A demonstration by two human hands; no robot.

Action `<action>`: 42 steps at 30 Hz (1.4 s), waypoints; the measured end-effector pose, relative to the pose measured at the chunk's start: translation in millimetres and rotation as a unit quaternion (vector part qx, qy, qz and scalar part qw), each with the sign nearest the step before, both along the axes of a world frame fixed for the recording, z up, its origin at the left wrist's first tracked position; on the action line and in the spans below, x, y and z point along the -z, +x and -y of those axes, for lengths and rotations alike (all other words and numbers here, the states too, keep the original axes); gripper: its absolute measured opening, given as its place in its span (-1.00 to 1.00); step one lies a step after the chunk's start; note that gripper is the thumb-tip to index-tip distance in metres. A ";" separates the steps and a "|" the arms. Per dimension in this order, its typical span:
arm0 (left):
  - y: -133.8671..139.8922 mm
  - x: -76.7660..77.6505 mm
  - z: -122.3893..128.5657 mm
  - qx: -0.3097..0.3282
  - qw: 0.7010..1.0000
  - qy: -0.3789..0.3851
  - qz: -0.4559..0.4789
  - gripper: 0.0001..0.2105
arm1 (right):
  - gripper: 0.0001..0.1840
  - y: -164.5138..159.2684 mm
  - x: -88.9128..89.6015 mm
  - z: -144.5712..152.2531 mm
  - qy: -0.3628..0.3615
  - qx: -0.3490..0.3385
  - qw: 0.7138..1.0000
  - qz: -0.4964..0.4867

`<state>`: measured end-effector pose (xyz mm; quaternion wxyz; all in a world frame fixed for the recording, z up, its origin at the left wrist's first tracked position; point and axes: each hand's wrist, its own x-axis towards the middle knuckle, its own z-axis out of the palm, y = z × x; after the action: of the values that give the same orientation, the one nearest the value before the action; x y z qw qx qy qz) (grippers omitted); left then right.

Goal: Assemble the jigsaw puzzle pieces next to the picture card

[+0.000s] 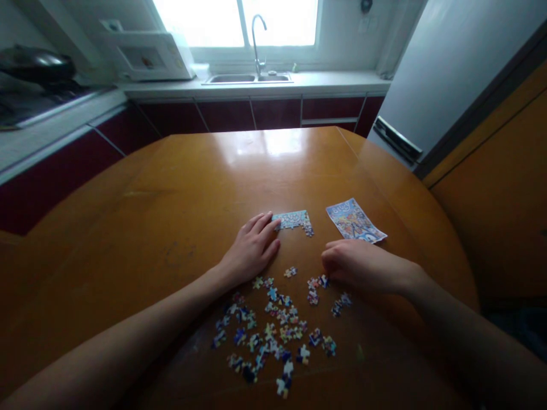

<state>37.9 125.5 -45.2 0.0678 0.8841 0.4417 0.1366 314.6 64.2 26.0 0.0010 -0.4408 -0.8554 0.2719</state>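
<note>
My left hand (253,245) lies flat on the table, fingers stretched out, its fingertips touching the left end of a partly joined jigsaw puzzle (294,218). That joined section is light blue along the top, with a short strip running down at its right end. My right hand (352,261) is curled, just below a printed picture sheet (354,220); its fingertips are turned away, so whatever they hold is hidden. Loose puzzle pieces (280,316) are spread in front of me between both forearms. A small cluster of pieces (317,287) lies close to my right hand.
The brown wooden table (179,188) has a rounded edge. Beyond it stand a counter with a sink (233,78) and tap (256,48), a white microwave (147,57), and a wok (36,64) on the left. A fridge (461,62) rises at the right.
</note>
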 end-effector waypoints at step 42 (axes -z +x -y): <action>1.6 1.8 -1.5 0.005 1.000 0.016 -0.005 -0.53 | -0.86 -18.8 -8.7 16.2 -0.014 -0.088 0.993 -0.074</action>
<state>39.5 127.0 -47.0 0.0525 0.8877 0.4357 0.1392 295.8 48.0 34.7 0.0335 -0.3423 -0.8846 0.3149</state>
